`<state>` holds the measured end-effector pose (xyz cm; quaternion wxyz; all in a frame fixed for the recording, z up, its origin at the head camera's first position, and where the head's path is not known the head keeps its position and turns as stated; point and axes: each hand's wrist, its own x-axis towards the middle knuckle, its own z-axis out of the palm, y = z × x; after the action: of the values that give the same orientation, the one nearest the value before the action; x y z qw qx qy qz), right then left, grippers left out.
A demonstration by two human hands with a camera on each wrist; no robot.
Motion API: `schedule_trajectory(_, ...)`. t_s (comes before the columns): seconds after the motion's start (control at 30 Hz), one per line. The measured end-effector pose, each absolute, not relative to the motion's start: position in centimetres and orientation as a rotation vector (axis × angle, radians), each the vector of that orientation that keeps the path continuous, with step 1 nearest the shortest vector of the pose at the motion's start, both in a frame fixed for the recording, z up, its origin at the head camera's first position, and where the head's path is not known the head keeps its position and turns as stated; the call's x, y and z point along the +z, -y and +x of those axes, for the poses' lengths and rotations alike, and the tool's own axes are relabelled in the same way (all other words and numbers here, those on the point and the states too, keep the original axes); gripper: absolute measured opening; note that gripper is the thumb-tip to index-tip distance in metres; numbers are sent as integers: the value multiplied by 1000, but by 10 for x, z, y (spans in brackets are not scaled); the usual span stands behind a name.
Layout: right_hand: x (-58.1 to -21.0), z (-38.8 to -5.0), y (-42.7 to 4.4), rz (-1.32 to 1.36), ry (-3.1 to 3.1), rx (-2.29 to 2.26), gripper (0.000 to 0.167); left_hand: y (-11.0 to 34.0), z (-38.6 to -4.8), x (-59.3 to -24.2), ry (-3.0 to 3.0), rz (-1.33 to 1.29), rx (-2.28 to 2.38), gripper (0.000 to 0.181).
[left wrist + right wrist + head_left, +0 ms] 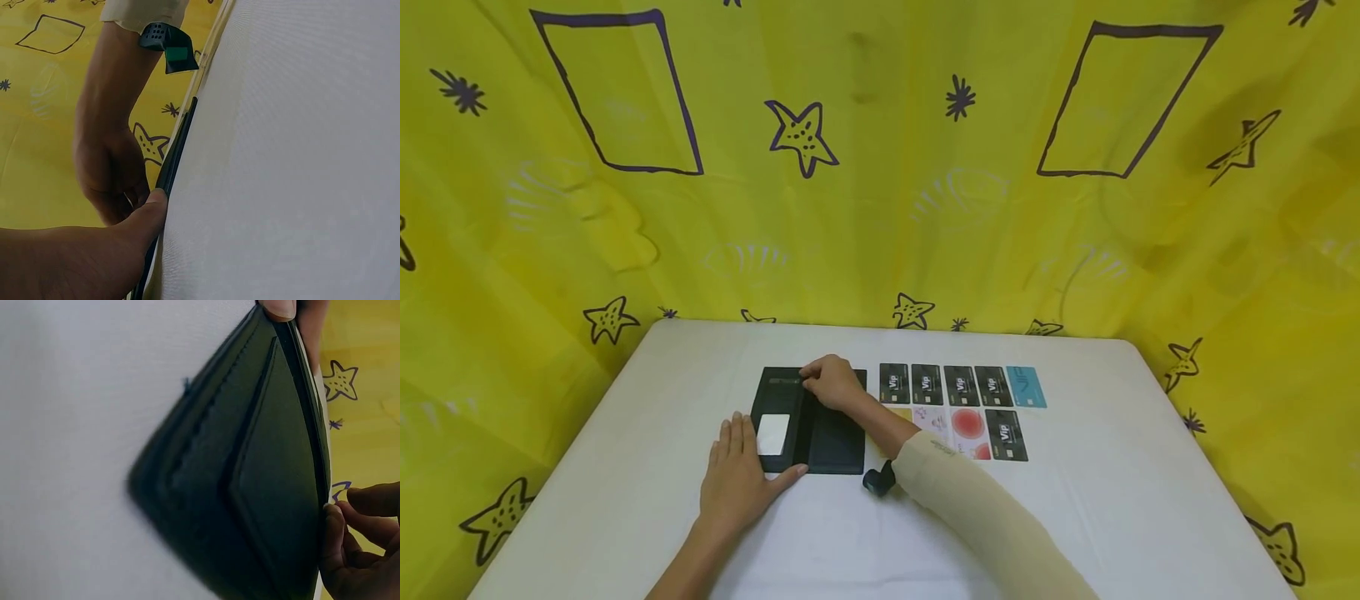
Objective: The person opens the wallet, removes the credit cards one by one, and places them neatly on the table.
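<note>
A black wallet [837, 437] lies spread open on the white table. A white card [773, 435] shows in its left panel. Flat along the wallet's left edge rests my left hand [736, 475], its thumb on the bottom edge near the fold. My right hand [835, 383] is curled over the top of the wallet, thumb and forefinger pinching at the end of a dark strip with faint lettering [784, 381], which looks like a card's edge in a slot. In the right wrist view, the fingertips [334, 540] meet at the wallet's far edge; the pinched part is mostly hidden.
Right of the wallet, cards lie in two rows: several black Vip cards [959, 385], a blue VIP card [1026, 387], a card with a red circle [968, 423], a floral one and a yellow one partly behind my right arm. A yellow curtain [865, 225] hangs behind the table [1120, 500].
</note>
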<state>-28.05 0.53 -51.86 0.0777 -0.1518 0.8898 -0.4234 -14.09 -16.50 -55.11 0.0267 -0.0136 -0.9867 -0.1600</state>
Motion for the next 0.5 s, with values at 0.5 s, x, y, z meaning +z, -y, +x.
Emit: schedule_trajectory(0.5,-519,-274,2,-476,-2755,-1114,24,165,-140,-549,3054,-37,-504,124)
